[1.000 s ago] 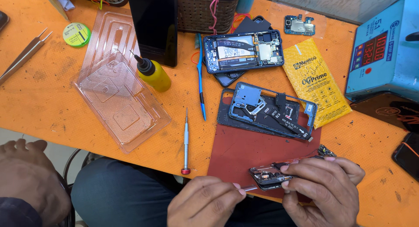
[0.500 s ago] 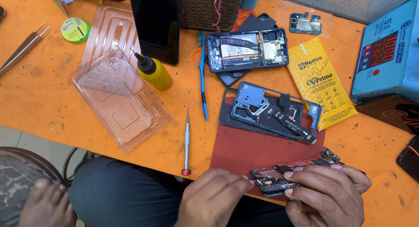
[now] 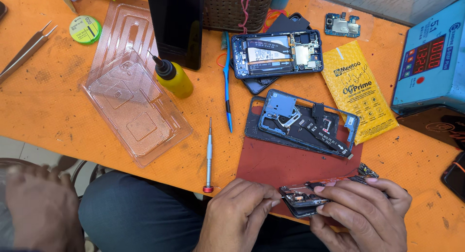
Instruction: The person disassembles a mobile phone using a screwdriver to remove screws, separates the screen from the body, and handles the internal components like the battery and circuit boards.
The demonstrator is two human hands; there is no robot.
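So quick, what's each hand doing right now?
Left hand: pinched shut on a thin tool.
Right hand: closed around the opened phone, steadying it.

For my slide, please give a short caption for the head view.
Two hands, left hand and right hand, work on an opened phone over an orange table.

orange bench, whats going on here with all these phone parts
A person sits at the orange table working on an opened phone at its near edge. The right hand grips the phone, while the left hand pokes a thin tool into its end. A dark red mat lies under it. Further back lie a phone frame, another opened phone, a screwdriver and a yellow bottle.
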